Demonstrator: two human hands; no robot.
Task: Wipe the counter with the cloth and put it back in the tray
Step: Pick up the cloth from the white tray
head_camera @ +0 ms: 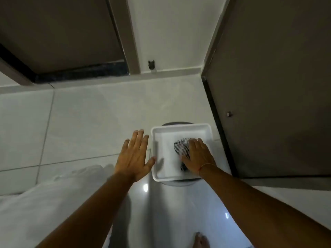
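A white rectangular tray (180, 128) rests on a round grey stand (176, 183) near the dark door. Inside the tray lies a bunched black-and-white checked cloth (181, 146). My right hand (198, 157) lies on top of the cloth inside the tray, fingers curled over it, covering its right part. Just left of the tray, my left hand (134, 154) hovers flat with its fingers spread, the thumb touching the tray's left rim, holding nothing.
A dark brown door (277, 95) stands close on the right. White floor tiles (80, 122) spread to the left and behind. Dark cabinet panels (59, 33) fill the upper left. A pale fabric heap (44, 203) lies at lower left, and a bare foot (201, 240) shows below.
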